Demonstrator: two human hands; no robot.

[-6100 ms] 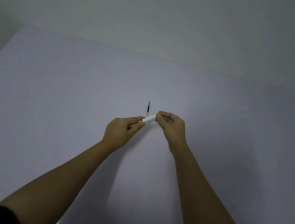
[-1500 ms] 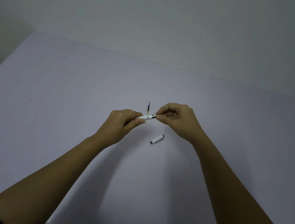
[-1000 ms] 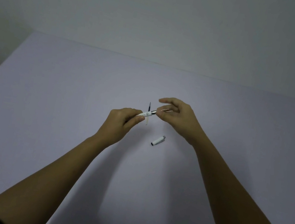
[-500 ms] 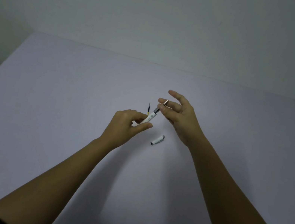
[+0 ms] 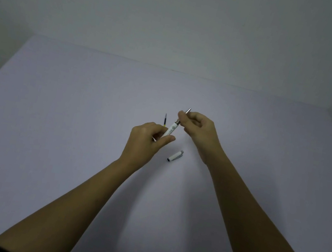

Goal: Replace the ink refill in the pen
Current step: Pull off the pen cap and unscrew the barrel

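My left hand (image 5: 146, 142) grips the white pen barrel (image 5: 170, 130), which tilts up to the right above the table. My right hand (image 5: 198, 131) pinches the pen's grey metal front section (image 5: 184, 115), whose tip sticks out past my fingers. The white pen cap (image 5: 175, 156) lies on the table just below both hands. A thin dark refill with a yellow band (image 5: 165, 119) lies on the table behind my left hand, its near end hidden by my fingers.
The pale lilac table (image 5: 49, 127) spreads wide on all sides. A plain wall rises behind its far edge. The near edge runs below my forearms.
My right hand's fingers, spread half a second ago, have closed around the pen's metal front section. The pen has tilted more upright. The cap and spare refill have not moved.
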